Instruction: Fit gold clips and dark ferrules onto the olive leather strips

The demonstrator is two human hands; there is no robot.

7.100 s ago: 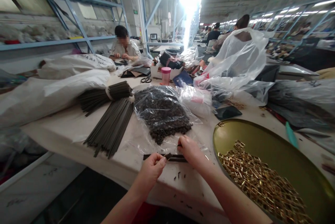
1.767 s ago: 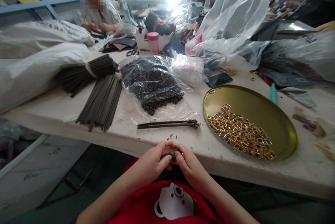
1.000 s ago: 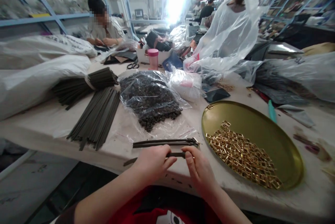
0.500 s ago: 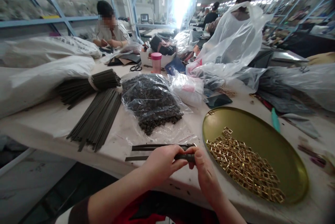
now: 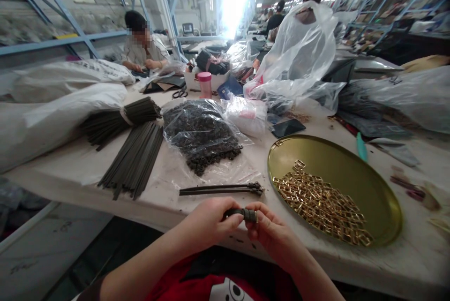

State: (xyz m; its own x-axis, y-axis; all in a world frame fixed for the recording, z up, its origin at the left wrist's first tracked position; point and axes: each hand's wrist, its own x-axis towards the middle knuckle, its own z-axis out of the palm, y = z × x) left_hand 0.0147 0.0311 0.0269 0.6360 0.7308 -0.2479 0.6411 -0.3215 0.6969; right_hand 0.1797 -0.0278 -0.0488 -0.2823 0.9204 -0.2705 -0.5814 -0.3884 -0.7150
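Note:
My left hand (image 5: 218, 219) is closed on a dark strap (image 5: 235, 212), pinching it between thumb and fingers. At the strap's right end, my right hand (image 5: 270, 227) grips a loop and the edge of a small gold buckle (image 5: 257, 216). Just beyond my hands, a few dark straps with buckles (image 5: 218, 190) lie together on the table. To the right stands a round gold tray (image 5: 355, 169) holding a heap of gold buckles (image 5: 319, 202). A clear bag of small dark loops (image 5: 200, 132) lies open beyond the straps.
Loose dark strips (image 5: 135, 160) and a tied bundle of strips (image 5: 123, 120) lie at left, beside white sacks (image 5: 70, 109). Further back are scissors (image 5: 180, 94), a pink-lidded jar (image 5: 204, 85) and a dark phone-like slab (image 5: 288, 127). A co-worker (image 5: 144, 48) sits across the table.
My hands have drawn the strap slightly nearer to me and away from the lying straps. The right fingers have shifted to the buckle end, which now shows. The view has turned slightly.

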